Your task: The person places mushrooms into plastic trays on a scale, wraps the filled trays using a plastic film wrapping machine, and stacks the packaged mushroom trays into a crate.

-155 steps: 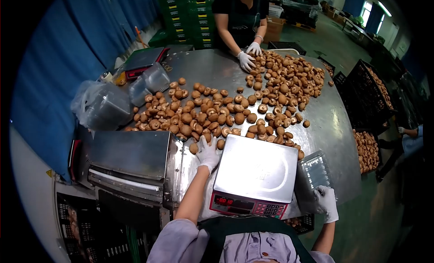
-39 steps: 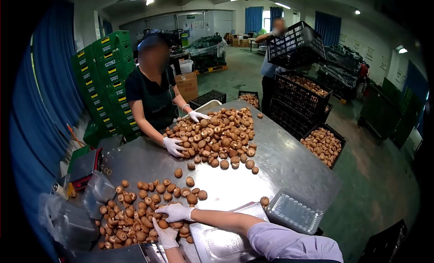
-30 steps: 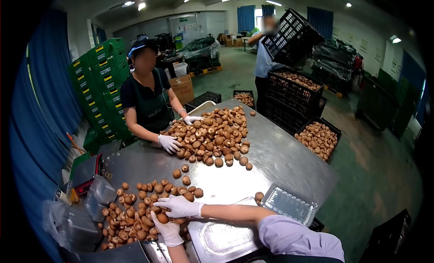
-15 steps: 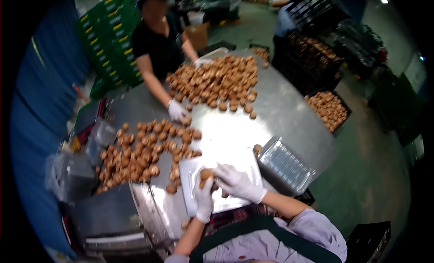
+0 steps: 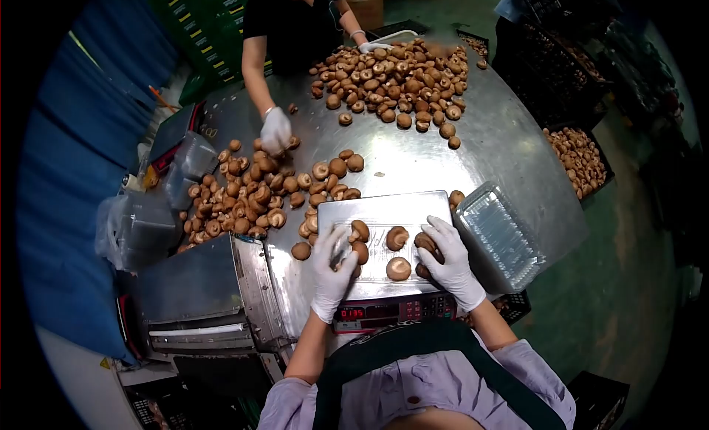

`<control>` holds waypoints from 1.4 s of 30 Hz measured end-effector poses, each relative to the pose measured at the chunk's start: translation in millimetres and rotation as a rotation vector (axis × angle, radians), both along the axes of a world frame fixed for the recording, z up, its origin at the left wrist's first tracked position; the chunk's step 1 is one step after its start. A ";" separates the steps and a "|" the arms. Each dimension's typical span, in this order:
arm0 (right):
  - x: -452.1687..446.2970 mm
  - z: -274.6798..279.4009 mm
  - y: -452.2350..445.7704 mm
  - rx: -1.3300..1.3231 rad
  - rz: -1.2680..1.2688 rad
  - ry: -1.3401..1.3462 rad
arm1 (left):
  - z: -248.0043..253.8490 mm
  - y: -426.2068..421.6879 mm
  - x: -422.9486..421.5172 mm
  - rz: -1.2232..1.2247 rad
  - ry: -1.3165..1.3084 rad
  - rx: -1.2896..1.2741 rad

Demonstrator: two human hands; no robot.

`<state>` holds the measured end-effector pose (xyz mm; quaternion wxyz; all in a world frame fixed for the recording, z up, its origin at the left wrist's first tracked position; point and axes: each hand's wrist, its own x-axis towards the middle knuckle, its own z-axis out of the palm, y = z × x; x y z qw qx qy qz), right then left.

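Several brown shiitake mushrooms (image 5: 399,268) lie on the metal pan of a digital scale (image 5: 391,202) in front of me. My left hand (image 5: 334,273), in a white glove, curls its fingers round mushrooms (image 5: 360,251) at the pan's left side. On the right side, my gloved right hand (image 5: 452,264) cups over other mushrooms (image 5: 426,243), partly hiding them. Two mushrooms stand apart between the hands, touched by neither. Red digits glow on the scale's display (image 5: 353,312), below the pan.
Right of the scale stands a stack of clear plastic trays (image 5: 501,238). Loose mushrooms (image 5: 247,193) spread to the left, and a larger heap (image 5: 402,79) lies at the back. Across the table, a co-worker's gloved hand (image 5: 276,131) reaches over mushrooms. A filled crate (image 5: 580,160) stands at right.
My hands were close together over the pan, handling a mushroom; they are now apart at its two sides. The co-worker's hand has moved over the left mushrooms. My view has tilted down.
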<state>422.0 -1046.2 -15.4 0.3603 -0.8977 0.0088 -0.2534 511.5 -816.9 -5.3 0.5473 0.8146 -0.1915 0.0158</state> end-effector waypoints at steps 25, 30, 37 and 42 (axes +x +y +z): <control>-8.4 -13.8 -7.7 0.036 -0.096 0.056 | -114.8 59.0 120.3 0.208 -0.097 0.583; -13.5 -13.0 -10.2 0.040 -0.130 0.041 | -120.3 73.3 114.8 0.425 0.064 0.334; -15.4 -15.3 -3.2 0.050 -0.130 0.054 | -12.5 27.9 57.6 0.115 -0.056 -0.020; -11.6 -11.2 1.4 0.032 -0.129 0.042 | 16.2 -7.6 34.9 -0.313 -0.442 0.466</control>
